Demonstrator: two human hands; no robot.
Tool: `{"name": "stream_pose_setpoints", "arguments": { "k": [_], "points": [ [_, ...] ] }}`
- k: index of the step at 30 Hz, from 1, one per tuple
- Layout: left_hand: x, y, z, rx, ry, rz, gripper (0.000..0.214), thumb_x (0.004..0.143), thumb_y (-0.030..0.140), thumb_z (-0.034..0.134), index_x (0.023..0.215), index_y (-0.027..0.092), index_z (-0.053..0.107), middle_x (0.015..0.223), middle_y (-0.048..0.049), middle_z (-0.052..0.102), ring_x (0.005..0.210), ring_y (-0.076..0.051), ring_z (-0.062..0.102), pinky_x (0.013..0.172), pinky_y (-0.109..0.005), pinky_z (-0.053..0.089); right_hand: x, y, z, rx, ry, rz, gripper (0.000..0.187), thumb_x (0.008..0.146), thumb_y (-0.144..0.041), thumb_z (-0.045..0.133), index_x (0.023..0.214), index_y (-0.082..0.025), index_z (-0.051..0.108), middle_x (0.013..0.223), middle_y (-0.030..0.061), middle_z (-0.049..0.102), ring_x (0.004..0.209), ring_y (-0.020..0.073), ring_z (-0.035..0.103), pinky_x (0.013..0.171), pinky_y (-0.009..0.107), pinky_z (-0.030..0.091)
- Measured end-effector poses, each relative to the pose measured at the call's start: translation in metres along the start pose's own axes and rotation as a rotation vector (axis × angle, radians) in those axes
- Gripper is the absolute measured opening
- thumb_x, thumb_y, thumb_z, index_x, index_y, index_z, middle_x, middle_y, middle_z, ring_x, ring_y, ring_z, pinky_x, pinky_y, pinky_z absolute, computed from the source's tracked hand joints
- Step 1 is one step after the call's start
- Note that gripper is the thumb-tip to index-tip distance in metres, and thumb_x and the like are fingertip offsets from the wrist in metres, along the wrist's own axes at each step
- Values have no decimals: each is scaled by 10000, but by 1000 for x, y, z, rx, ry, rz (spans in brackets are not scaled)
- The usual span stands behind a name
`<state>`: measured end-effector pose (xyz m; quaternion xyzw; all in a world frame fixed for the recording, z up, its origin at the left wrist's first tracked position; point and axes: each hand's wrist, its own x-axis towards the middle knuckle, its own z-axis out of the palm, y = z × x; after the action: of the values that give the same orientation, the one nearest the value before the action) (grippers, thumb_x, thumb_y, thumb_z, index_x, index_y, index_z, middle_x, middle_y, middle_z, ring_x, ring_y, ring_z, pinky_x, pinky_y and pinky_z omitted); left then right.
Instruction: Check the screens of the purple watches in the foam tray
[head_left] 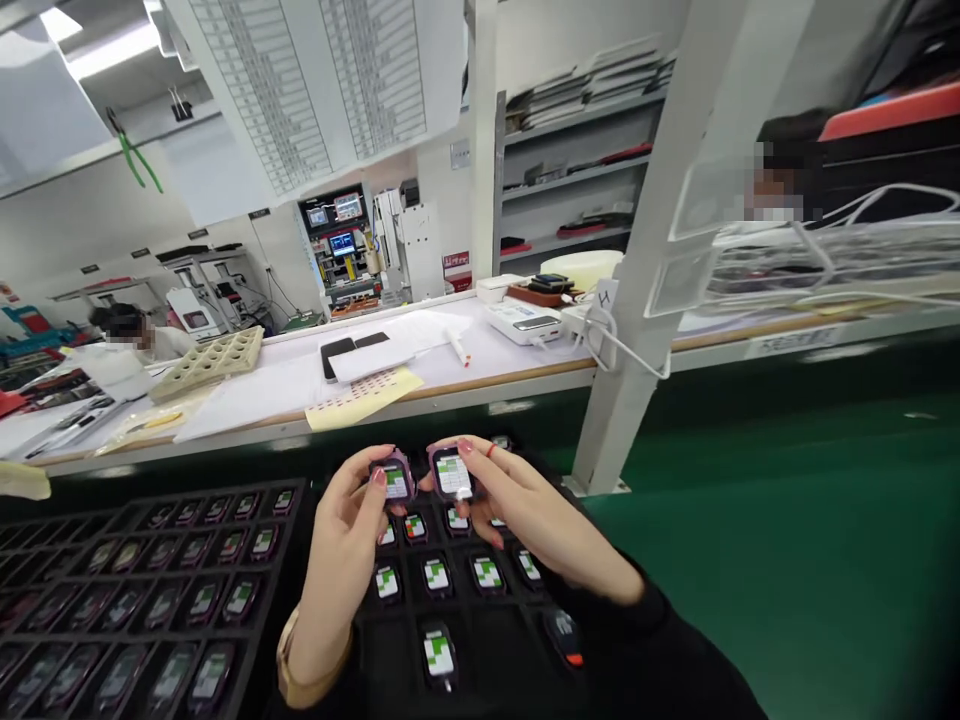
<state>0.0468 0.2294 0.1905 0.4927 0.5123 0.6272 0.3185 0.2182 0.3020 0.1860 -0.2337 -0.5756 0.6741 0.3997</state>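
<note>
My left hand [337, 545] is closed on a smartwatch [396, 484] with a purple case, thumb on the edge of its lit green-and-white screen. Beside it, my right hand [529, 505] grips a second purple smartwatch [453, 476], whose screen shows a mostly white grid with some green. Both are held up above a black compartment tray [486, 650]. Several watches lie in that tray with green-and-white screens, and one watch [415, 527] also shows red. At the tray's near right lies a dark device [564, 638] with an orange end, partly blurred.
On the left, another black tray [289, 545] holds rows of watches. Beyond is a workbench [277, 395] with papers, a phone [330, 358], a marker [457, 347] and a white box [523, 322]. A white post [637, 300] stands at right. Other people sit farther back.
</note>
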Motion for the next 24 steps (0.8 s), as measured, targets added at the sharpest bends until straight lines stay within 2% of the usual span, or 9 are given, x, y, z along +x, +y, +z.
{"name": "stream_pose_setpoints", "arguments": {
  "k": [3,6,10,17,24],
  "points": [
    [-2,1,0,12,-3,30,383,901,470,647,1244,297,642,1021,-16,690,636,-68,550,597,-176,498,2,-1,1,6,12,-29,534,868,-580,665,1184,-161,560,941,88,680,550,119,519,383,169,375],
    [-7,0,1,27,-38,49,397,891,442,670,1265,312,636,1106,-27,692,761,-104,614,705,-200,536,4,-3,0,-58,-13,-50,515,851,-499,689,1201,-151,542,881,62,681,443,69,434,385,169,363],
    [-10,0,2,32,-32,32,409,884,442,675,1270,311,640,1164,-40,693,911,-157,651,772,-231,562,9,-1,0,-92,14,-64,526,824,-497,709,1182,-147,547,853,57,676,432,67,403,371,167,348],
    [-2,0,-2,75,27,24,381,866,520,668,1175,301,711,977,-21,713,654,-94,578,649,-195,539,14,10,2,-135,55,-70,473,856,-551,676,1102,-157,587,853,69,690,430,66,363,360,172,262],
    [-6,2,-5,59,6,-5,352,912,493,623,1224,342,684,916,5,697,625,-68,540,580,-158,465,7,-5,-1,-192,-15,-37,493,867,-449,585,1249,-144,524,889,56,684,428,68,426,429,206,389]
  ]
}}
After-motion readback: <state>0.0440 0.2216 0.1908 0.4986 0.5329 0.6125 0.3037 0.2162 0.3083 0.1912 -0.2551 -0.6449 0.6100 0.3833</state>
